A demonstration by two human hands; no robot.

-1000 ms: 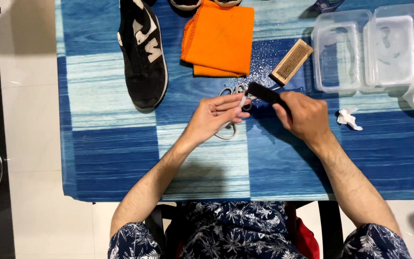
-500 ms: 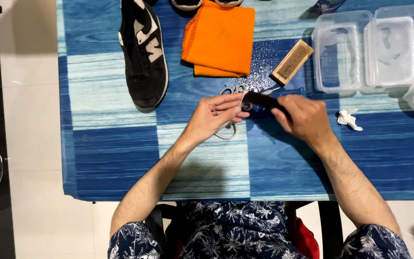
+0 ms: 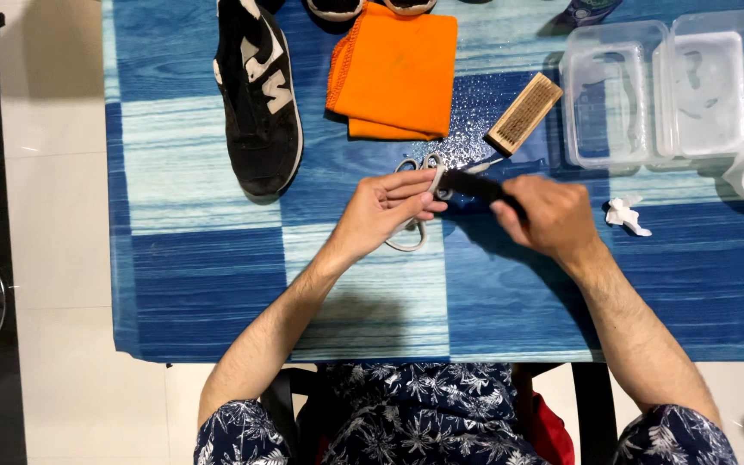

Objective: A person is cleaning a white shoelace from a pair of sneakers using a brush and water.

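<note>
— What covers the bench [image 3: 200, 284]?
— A blue striped cloth. At its far edge lie a black sneaker [image 3: 256, 95], left, then a folded orange cloth [image 3: 398, 73], and two clear plastic tubs [image 3: 669, 86] at the right.
— And the hands?
— The right hand [image 3: 548, 215] grips a dark brush [image 3: 471, 183]; the left hand [image 3: 381, 215] pinches a white shoelace [image 3: 419, 228] at mid-bench, fingers closed on it.
— Smaller things?
— A wooden brush [image 3: 524, 114] beside the tubs, a crumpled white scrap [image 3: 626, 213] right.

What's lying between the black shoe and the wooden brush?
In the head view, a folded orange cloth lies between the black shoe and the wooden brush, apart from both, on the blue tablecloth.
</note>
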